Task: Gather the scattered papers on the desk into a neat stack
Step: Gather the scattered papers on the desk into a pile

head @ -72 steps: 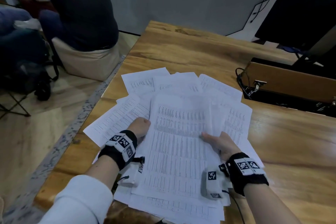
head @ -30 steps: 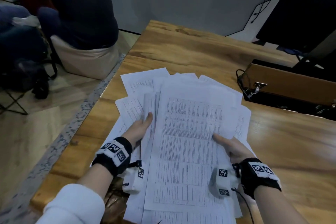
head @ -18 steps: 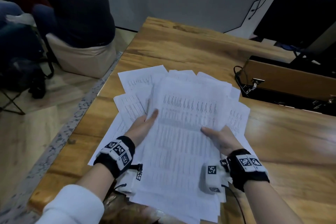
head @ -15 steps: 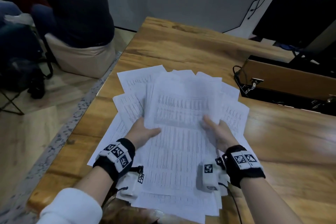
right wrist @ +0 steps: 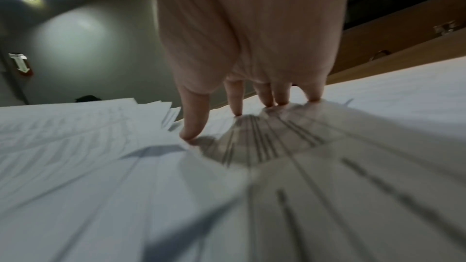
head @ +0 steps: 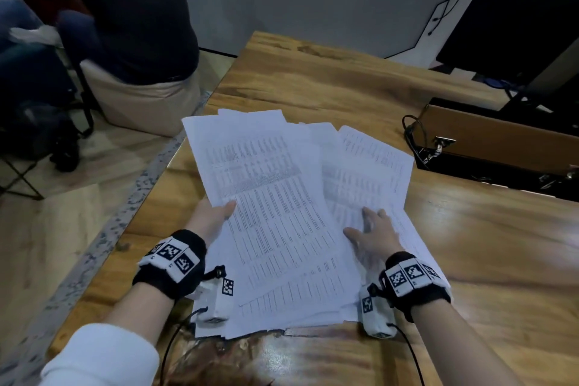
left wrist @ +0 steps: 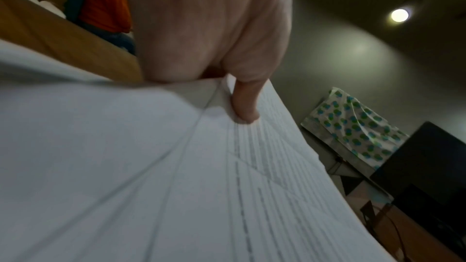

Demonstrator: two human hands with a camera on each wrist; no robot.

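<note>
Several white printed papers [head: 282,213] lie in a loose, fanned pile on the wooden desk [head: 313,84]. My left hand [head: 216,216] grips the left edge of the upper sheaf, which is tilted to the left. In the left wrist view the thumb [left wrist: 246,107] lies on top of the papers [left wrist: 151,166] and the fingers are hidden beneath them. My right hand [head: 372,235] rests with spread fingers on the sheets at the right. In the right wrist view its fingertips [right wrist: 194,127] press down on the papers [right wrist: 327,186].
A brown box [head: 501,141] with a black cable [head: 413,135] stands at the desk's right side. The pile's near end reaches the desk's front edge. A person in dark clothes [head: 131,9] sits left of the desk, beyond its left edge.
The upper sheaf has swung leftward in my left hand. My right hand has let go of the sheaf's edge and now lies spread on the right-hand sheets.
</note>
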